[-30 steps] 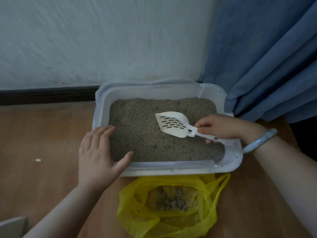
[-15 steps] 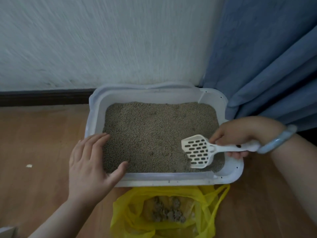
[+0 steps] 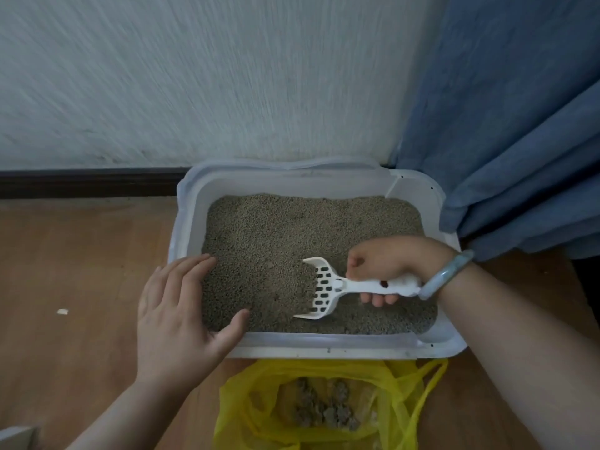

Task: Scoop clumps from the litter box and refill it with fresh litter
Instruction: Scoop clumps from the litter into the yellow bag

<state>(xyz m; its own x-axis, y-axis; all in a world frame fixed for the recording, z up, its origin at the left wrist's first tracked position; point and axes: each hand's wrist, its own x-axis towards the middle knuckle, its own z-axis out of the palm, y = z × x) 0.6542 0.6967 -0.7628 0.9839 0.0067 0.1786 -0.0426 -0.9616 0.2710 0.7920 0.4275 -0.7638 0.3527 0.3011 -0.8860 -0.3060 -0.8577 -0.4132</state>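
Observation:
A white litter box (image 3: pixel 324 347) full of grey-brown litter (image 3: pixel 276 235) stands on the wooden floor against the wall. My right hand (image 3: pixel 396 261) grips the handle of a white slotted scoop (image 3: pixel 324 289), whose front edge is dug into the litter near the box's front, heaping litter against it. My left hand (image 3: pixel 177 315) rests flat on the box's front-left corner, fingers straight over the rim and litter. In front of the box lies an open yellow plastic bag (image 3: pixel 246 414) holding grey clumps (image 3: pixel 328 409).
A blue curtain (image 3: pixel 506 125) hangs at the right, touching the box's back right corner. A white textured wall (image 3: pixel 194 76) with a dark skirting board (image 3: pixel 87 181) runs behind. A small white scrap (image 3: pixel 62 312) lies on the floor at the left.
My right hand swung the scoop from mid-box to the front right, then pushed it leftward into the litter, where it now holds a heap. My left hand stayed on the corner.

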